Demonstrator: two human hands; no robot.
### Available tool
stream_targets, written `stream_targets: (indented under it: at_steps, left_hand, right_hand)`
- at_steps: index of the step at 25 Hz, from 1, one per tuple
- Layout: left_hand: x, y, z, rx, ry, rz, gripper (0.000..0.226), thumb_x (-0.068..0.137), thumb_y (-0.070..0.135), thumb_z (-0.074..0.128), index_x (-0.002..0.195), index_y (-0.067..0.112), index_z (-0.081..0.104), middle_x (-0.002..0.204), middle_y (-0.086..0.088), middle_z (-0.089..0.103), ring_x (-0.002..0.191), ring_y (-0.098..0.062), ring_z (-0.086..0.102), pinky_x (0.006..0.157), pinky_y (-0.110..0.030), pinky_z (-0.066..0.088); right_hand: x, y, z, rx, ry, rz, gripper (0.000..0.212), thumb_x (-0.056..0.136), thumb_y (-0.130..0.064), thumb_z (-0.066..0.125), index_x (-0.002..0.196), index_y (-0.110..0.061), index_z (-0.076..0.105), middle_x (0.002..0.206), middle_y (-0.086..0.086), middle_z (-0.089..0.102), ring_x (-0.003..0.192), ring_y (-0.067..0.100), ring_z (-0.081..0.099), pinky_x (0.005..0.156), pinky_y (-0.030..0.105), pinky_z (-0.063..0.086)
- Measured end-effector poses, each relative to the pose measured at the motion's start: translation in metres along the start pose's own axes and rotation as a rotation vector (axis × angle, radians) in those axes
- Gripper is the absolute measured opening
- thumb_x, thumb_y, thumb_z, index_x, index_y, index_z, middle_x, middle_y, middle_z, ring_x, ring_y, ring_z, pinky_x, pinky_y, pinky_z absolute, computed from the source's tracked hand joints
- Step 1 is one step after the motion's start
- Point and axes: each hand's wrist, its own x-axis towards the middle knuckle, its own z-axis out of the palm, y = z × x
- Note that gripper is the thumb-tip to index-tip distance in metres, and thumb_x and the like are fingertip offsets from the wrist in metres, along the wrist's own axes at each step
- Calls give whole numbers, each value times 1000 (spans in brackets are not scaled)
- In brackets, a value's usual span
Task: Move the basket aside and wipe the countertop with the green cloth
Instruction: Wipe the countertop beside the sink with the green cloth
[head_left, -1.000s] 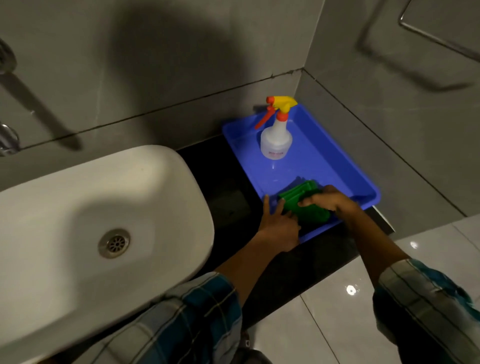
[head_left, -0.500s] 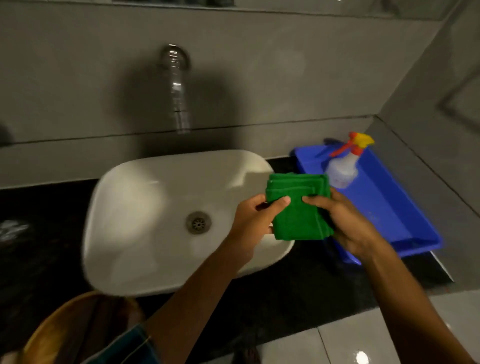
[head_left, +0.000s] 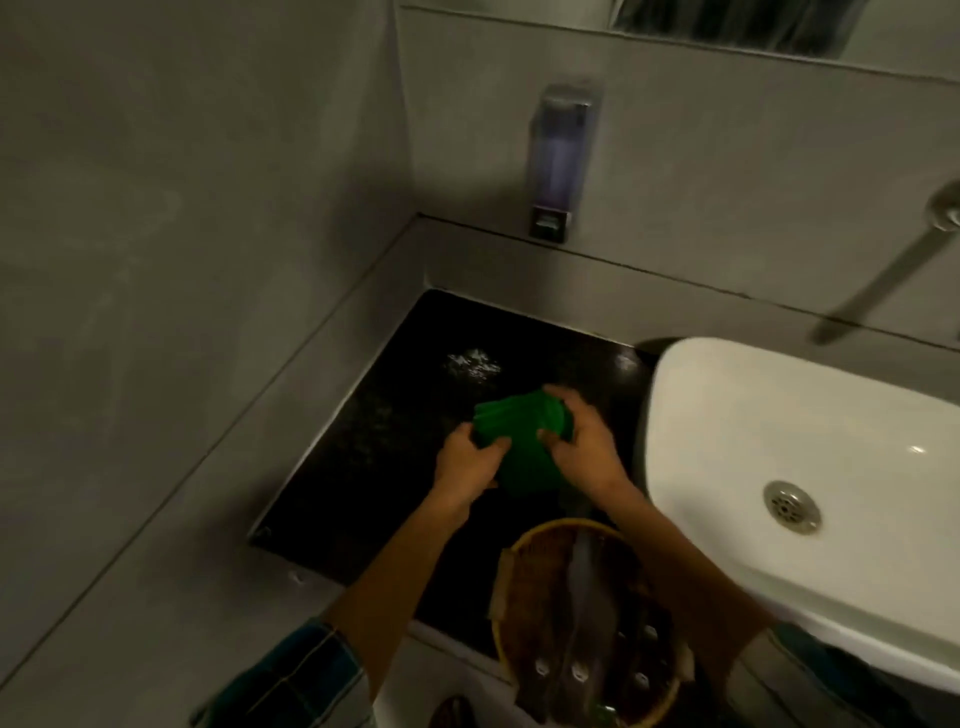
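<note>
And there's the swing across: half a second ago the green cloth (head_left: 511, 441) was held up in front of the basin, a moment before that it was being lifted out of the blue tray by the spray bottle, and now it hangs over the dark countertop (head_left: 358, 457) on the other side of the sink (head_left: 779, 431), in the corner where the two grey walls meet. Both hands are on it, the left hand (head_left: 467, 467) clamped on its near-left edge, the right hand (head_left: 582, 447) gripping the right side with fingers curled over the top, the cloth bunched in folds between them. Whether it's pressed to the stone or just above it, I can't tell from here. The tray and bottle have dropped out of sight. Look just beyond the cloth: a pale splash or smear (head_left: 472, 364) on the black surface, which looks like the obvious target. The woven basket (head_left: 587, 629) sits at the front edge of the counter beside the sink, under the right forearm, with some small things inside too dim to name. It appears clear of the patch ahead, so I'd say the wiping stroke is the step in hand, likely a push forward toward that smear.
</note>
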Motion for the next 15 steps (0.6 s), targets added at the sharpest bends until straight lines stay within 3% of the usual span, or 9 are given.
stream_targets:
  at_steps: [2,4,6,8,11,15]
  left_hand:
    - [16,-27,-34,388,147,149,42,90,31,61,128,14,54,127,-13,64,114,-29,61,96,-40,52]
    - [26,-59,-73,811,271,316,50,94,36,52,138,14,46,143,-13,51,134,-29,45,109,-43,39]
    - [35,-86,-110,1039,300,351,57,96,46,40,145,17,37,157,-12,32,147,-28,24,118,-48,23]
    - [43,-100,-132,1117,295,352,68,93,59,25,148,20,32,161,-12,23,149,-28,15,120,-50,13]
    - [49,-104,-136,1136,292,400,71,90,62,23,147,21,34,159,-12,26,148,-30,20,120,-53,15]
    - [57,-112,-136,1153,325,408,66,91,61,31,144,23,37,157,-11,33,145,-30,27,117,-54,21]
  right_hand:
    - [23,9,34,-231,-107,89,61,86,-17,61,142,-25,36,131,21,43,122,40,48,99,42,42]
    - [35,23,61,-549,-206,-5,65,89,-45,51,147,-33,23,155,12,21,143,34,19,111,55,24]
    - [41,34,86,-674,-363,-186,70,86,-66,35,147,-39,16,162,1,3,149,23,-3,114,59,7]
    - [47,45,103,-807,-471,-287,72,86,-71,25,149,-40,6,163,-3,-5,149,19,-9,113,61,1]
    - [57,63,105,-896,-294,-284,64,93,-60,22,150,-37,3,163,-3,2,149,18,-1,114,62,4]
    - [101,64,108,-718,100,96,64,96,-53,23,151,-22,11,161,5,15,148,20,10,114,60,4]
